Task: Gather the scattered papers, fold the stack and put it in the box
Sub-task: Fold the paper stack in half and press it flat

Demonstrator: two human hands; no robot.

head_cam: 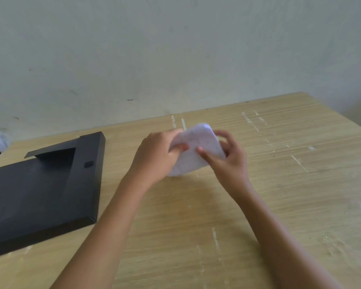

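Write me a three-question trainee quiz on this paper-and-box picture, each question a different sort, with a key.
1. True or false: the folded papers already lie inside the black box.
2. Multiple choice: the papers are held by
A. the left hand alone
B. the right hand alone
C. both hands
3. Fill in: seen from the camera, the box sits on the wooden table to the ____ of the hands.

Key:
1. False. The papers are held up between the hands, apart from the box.
2. C. Fingers of both hands grip the bundle.
3. Left.
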